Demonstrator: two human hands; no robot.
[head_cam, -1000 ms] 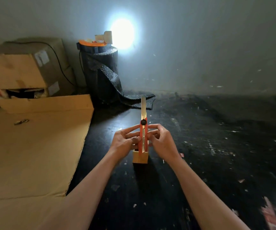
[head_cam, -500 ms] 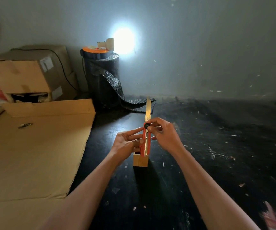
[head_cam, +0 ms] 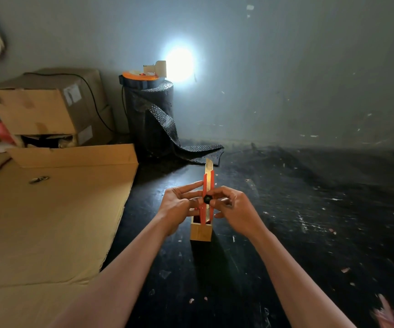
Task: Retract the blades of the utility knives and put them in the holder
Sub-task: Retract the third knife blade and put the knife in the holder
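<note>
While flattened cardboard (head_cam: 49,221) covered the left of the dark tabletop (head_cam: 309,233) with a small metal object (head_cam: 39,179) lying on it, the work sat at centre. Far left stood a cardboard box (head_cam: 49,107), and right of it a dark roll of mesh sheeting (head_cam: 151,119) by the wall.

Near centre, the left hand (head_cam: 179,204) was closed on the left side of an upright orange utility knife (head_cam: 208,197), fingers pinching its body. The knife's lower end stood inside a small wooden holder (head_cam: 200,232) on the tabletop, which seemed to hold other dark items, too dim to identify. The right hand (head_cam: 233,207) gripped the knife from the right, thumb and forefinger at the black slider knob (head_cam: 207,199). A short length of blade (head_cam: 209,165) showed above the orange body.

Judged risks: the exposed edge could cut a finger if the thumb slipped off the knob; pushing down hard could tip the light holder; letting go early would leave the blade out.
</note>
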